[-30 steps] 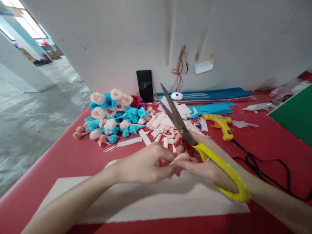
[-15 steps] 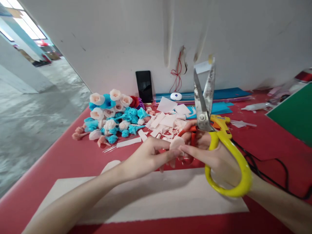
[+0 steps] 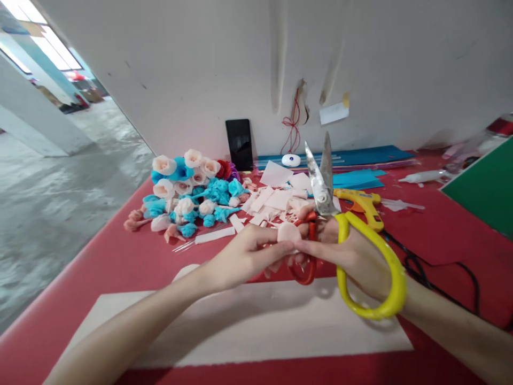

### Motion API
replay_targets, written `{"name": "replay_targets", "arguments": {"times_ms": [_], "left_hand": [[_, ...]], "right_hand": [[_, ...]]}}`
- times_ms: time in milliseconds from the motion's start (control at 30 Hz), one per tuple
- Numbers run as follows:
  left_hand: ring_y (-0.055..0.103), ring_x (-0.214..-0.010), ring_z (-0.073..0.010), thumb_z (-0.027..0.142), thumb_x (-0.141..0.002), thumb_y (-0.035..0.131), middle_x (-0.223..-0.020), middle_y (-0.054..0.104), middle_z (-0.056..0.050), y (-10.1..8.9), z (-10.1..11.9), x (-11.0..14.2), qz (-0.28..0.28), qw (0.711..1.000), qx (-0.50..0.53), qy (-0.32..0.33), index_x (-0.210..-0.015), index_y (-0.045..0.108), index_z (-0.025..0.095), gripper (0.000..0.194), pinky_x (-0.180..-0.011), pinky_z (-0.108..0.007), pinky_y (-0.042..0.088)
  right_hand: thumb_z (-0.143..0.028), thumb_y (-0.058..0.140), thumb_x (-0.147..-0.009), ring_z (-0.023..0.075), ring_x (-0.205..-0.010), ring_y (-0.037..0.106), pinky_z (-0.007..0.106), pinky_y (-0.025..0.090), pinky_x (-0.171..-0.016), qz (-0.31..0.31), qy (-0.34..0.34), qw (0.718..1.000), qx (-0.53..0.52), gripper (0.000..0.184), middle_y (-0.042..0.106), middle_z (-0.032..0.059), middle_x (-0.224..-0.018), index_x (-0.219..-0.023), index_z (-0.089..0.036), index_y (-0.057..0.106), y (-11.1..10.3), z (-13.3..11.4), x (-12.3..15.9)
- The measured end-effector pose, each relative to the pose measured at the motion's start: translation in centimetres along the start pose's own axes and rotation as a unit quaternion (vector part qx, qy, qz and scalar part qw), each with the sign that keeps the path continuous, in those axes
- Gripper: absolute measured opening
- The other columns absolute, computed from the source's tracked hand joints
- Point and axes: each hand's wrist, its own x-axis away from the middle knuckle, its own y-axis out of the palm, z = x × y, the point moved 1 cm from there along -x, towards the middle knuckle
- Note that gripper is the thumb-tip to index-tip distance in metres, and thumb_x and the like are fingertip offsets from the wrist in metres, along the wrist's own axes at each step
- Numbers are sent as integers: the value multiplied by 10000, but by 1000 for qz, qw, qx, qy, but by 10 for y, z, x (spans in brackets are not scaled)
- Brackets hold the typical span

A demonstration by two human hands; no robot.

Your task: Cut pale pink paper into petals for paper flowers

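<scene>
My left hand [image 3: 240, 259] pinches a small rounded piece of pale pink paper [image 3: 289, 233] between thumb and fingers. My right hand [image 3: 363, 256] meets it there, its thumb tip touching the lower right edge of the paper. Scissors [image 3: 321, 198] hang on my right hand. One loop is yellow and lies around the thumb side, the other is red and sits at the fingers. Their steel blades point up and away, spread apart. Beneath both hands lies a long pale pink sheet [image 3: 224, 342], with another rounded pale piece [image 3: 186, 271] partly hidden behind my left forearm.
Behind my hands are pink paper scraps [image 3: 276, 199] and a pile of paper flowers [image 3: 192, 192]. A yellow glue gun [image 3: 366, 206] with a black cable [image 3: 433, 264] lies right. A phone [image 3: 239, 143] leans on the wall; a green board [image 3: 481, 184] stands far right.
The scissors have tilted left and lower in my right hand, and their blades look less widely spread. The rounded paper has turned to face me more squarely. Both hands keep their hold.
</scene>
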Motion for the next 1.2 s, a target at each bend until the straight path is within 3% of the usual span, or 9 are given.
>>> {"name": "replay_targets", "arguments": {"times_ms": [200, 333, 400, 500, 633, 833, 1033, 1200], "left_hand": [[446, -515, -86, 377, -870, 418, -544, 496, 13, -1, -1, -1, 12, 1000, -22, 14, -603, 529, 131, 380, -521, -224, 331], [464, -495, -85, 313, -832, 494, -497, 499, 16, -9, -6, -3, 60, 994, 93, 8, -567, 545, 126, 329, -545, -223, 357], [461, -474, -84, 298, -816, 504, -484, 486, 19, -15, -10, -7, 82, 975, 207, 11, -551, 535, 130, 315, -532, -223, 364], [425, -450, -79, 272, -819, 474, -471, 418, 30, -23, -14, -13, 107, 935, 337, 26, -542, 494, 138, 308, -480, -206, 355], [349, -422, -60, 205, -817, 456, -466, 345, 45, -33, -20, -22, 155, 889, 430, 20, -588, 493, 132, 243, -416, -161, 316], [335, -433, -56, 185, -808, 451, -487, 327, 46, -42, -33, -28, 176, 878, 444, 32, -576, 474, 133, 239, -416, -156, 308], [337, -436, -54, 205, -825, 445, -498, 339, 41, -42, -37, -29, 174, 884, 432, 37, -540, 446, 134, 293, -424, -163, 315], [347, -427, -62, 193, -821, 438, -475, 342, 38, -40, -36, -30, 181, 888, 421, 35, -532, 467, 132, 296, -418, -167, 321]], "right_hand": [[-284, 669, -717, 106, -460, 503, 244, 466, -546, 20, 21, 998, -60, 193, 508, -51, -461, -595, -212, 538, 1, 3, 1], [-364, 443, -866, 133, -544, 575, 262, 475, -554, 12, 38, 981, -192, 186, 596, -20, -612, -817, -232, 564, 2, 18, 0], [-305, 376, -882, 141, -601, 591, 274, 483, -586, -15, 52, 967, -249, 207, 624, -3, -721, -881, -237, 571, 3, 24, 1], [-171, 422, -794, 136, -647, 571, 266, 472, -665, -96, 68, 952, -282, 197, 621, 17, -806, -826, -204, 614, 6, 24, 5], [-267, 384, -838, 177, -675, 565, 306, 461, -658, -183, 116, 936, -278, 264, 606, 60, -777, -817, -174, 630, 10, 16, 13], [-367, 245, -874, 196, -648, 542, 323, 439, -674, -243, 181, 914, -269, 443, 572, 66, -657, -758, -163, 622, 11, 19, 20], [-326, 251, -866, 182, -616, 562, 322, 444, -642, -230, 171, 902, -322, 343, 597, 51, -779, -938, -202, 563, 13, 29, 19], [-312, 257, -841, 249, -576, 607, 377, 455, -535, -243, 160, 888, -356, 347, 624, 99, -843, -1051, -202, 510, 10, 45, 20]]}}
